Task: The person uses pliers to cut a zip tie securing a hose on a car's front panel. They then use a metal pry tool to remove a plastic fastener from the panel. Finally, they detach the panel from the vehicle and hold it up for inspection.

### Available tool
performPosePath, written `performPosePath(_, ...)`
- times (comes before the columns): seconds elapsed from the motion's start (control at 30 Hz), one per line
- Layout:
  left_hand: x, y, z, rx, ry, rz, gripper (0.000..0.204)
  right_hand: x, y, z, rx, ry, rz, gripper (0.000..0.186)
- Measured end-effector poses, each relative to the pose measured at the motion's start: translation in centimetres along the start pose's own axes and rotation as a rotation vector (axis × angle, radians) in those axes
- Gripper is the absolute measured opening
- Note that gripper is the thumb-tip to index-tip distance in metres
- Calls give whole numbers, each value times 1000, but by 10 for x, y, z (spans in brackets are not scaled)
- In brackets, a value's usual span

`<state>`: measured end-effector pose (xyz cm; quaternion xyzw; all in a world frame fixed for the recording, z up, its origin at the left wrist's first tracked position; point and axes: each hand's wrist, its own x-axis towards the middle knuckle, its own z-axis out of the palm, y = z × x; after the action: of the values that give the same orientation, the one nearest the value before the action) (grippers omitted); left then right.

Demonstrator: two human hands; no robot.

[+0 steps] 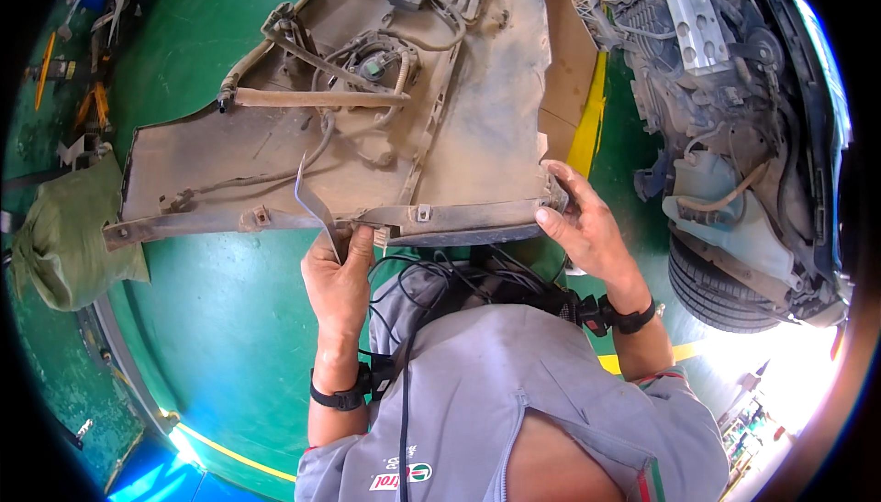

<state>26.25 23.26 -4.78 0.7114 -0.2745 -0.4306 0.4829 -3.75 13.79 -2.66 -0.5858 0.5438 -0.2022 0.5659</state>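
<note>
A dusty car bumper lies in front of me with its inner side up, a hose and wiring running over it. On its near edge is a long lip with small clips. My left hand is closed at the middle of this lip, around a thin, bent grey strip that sticks up past the thumb. Whether its hidden fingers also grip the lip, I cannot tell. At the lip's right end, my right hand grips the bumper's corner, thumb on the near side and fingers over the far side.
To the right stands an opened-up car front with a tyre and a pale fluid tank. A green sack sits at the left. Black cables hang by my waist. Cardboard lies beyond the bumper.
</note>
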Motion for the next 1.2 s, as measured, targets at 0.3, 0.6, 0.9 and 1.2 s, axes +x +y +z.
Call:
performPosePath(0.3, -4, 16, -3, 56, -164, -182, 29, -2, 14, 4, 127, 27, 13, 58)
performPosePath(0.6, -5, 15, 9, -37, -98, -314, 35, 5, 8, -7, 12, -41, 81, 58)
performPosePath(0.9, -9, 15, 18, -85, 21, -267, 29, 35, -4, -26, -109, -223, 14, 30)
performPosePath(1.2, -11, 10, 20, -120, 40, -260, 46, 49, -13, -26, -383, -101, -351, 18)
